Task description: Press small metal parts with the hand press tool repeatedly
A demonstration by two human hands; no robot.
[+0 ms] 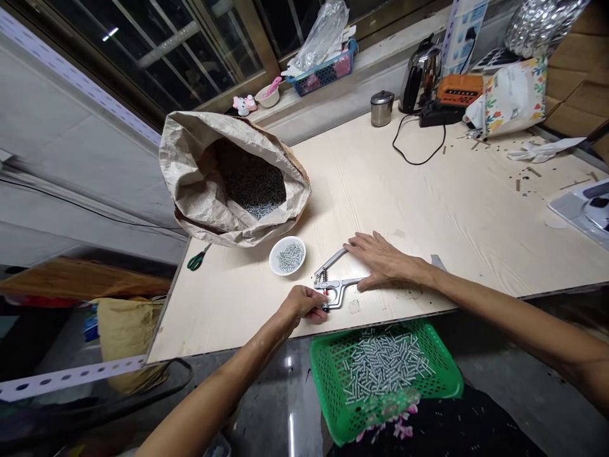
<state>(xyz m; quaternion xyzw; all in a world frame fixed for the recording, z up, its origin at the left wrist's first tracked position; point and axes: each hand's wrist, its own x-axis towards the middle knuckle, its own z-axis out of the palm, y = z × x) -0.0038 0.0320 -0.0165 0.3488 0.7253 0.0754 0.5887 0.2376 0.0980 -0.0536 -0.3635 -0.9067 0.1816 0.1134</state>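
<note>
Silver snap-fastener pliers (337, 289) lie near the table's front edge with their handles spread. My right hand (380, 257) spans the handle ends, fingers on the upper handle and thumb at the lower one. At the jaw, beside a small red part, my left hand (307, 303) is closed in a pinch; what its fingertips hold is too small to make out. A white bowl (287, 256) of small silver screw-like pieces stands just beyond the pliers. Below the table edge, a green basket (328, 406) holds many silver, rod-like pieces.
A large open sack (190, 184) with dark and silver small pieces stands at the back left. Green-handled scissors (196, 260) lie near the left edge. Farther back are a metal canister (381, 109), a kettle (419, 76), an orange battery (460, 89) and a black cable (413, 163).
</note>
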